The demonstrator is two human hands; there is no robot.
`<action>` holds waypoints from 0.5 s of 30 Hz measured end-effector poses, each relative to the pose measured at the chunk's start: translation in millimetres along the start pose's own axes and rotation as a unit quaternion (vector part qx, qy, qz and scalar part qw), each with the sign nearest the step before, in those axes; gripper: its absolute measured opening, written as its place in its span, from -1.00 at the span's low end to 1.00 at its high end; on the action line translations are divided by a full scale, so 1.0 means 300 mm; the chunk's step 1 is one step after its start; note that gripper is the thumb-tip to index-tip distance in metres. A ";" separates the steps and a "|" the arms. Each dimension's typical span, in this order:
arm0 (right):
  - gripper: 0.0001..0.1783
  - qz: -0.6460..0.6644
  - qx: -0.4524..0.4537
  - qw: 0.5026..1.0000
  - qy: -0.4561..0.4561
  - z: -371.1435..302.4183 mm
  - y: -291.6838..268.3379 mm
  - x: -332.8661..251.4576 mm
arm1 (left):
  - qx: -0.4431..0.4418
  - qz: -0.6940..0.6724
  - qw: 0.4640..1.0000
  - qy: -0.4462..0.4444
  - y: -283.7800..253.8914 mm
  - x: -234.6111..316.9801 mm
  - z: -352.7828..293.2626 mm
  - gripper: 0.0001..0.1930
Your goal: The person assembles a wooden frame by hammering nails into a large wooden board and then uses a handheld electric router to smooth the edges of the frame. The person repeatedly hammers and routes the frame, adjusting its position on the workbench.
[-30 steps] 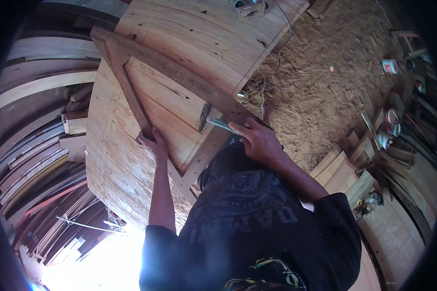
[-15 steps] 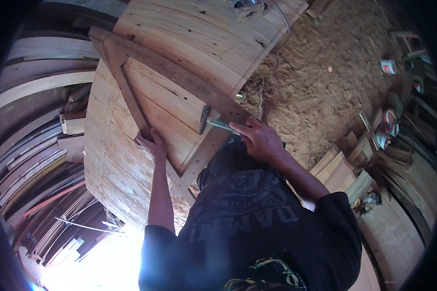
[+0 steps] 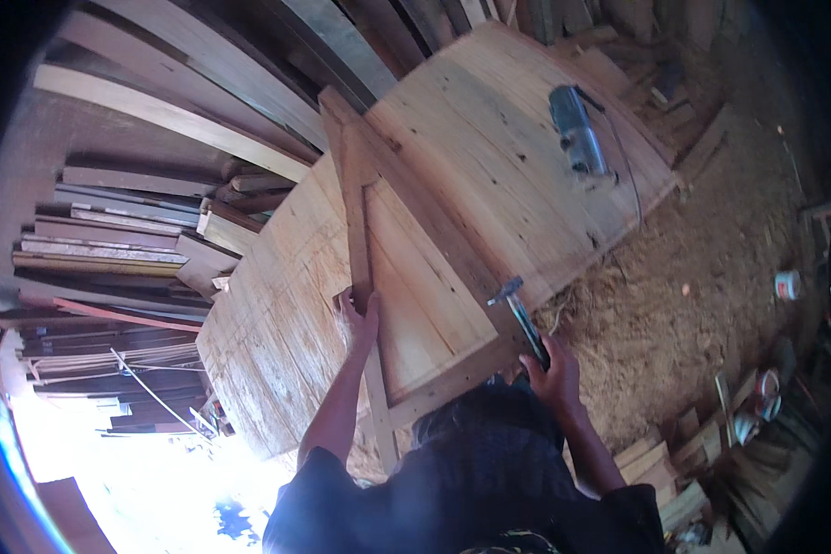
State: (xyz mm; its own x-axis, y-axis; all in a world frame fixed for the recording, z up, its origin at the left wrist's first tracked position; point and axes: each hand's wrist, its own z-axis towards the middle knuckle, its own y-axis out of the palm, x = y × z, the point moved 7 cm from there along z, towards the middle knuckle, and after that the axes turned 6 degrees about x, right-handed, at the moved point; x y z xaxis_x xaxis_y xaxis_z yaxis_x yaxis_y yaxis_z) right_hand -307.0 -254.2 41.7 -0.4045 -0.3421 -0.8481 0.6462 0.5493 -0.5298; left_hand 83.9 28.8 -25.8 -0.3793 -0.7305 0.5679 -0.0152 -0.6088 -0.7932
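Note:
A triangular wooden frame (image 3: 434, 222) of brown boards lies on a wide plank tabletop (image 3: 471, 102). My left hand (image 3: 358, 319) is closed around the frame's left board, partway along it. In my right hand (image 3: 554, 371) is a hammer (image 3: 527, 319), gripped by its handle. The hammer's metal head points away from me, over the frame's right corner; whether it touches the wood I cannot tell. Part of the frame's near board lies close against my body.
A dark blue corded power tool (image 3: 577, 129) rests at the tabletop's far right. Long boards (image 3: 171, 120) are stacked along the left. Sandy ground (image 3: 683, 305) stretches to the right, with a white tub (image 3: 787, 284) and wood offcuts (image 3: 644, 462) on it.
My view has turned, showing more of the far tabletop and the whole power tool. The hammer has swung from over the frame's opening to its right corner. My left hand still grips the frame.

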 end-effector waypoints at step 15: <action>-0.49 -0.054 -0.021 0.997 0.046 0.028 0.009 -0.019 | 0.062 0.014 0.997 -0.042 0.166 0.150 0.408 -0.25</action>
State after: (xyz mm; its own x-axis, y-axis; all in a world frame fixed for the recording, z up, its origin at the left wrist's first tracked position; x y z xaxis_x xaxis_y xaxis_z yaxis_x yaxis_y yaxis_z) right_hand -297.5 -257.2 44.9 -0.5290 -0.3300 -0.7818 0.5688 0.5457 -0.6153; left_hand 179.3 -72.1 -12.9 -0.2985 -0.7675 0.5672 0.1114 -0.6183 -0.7780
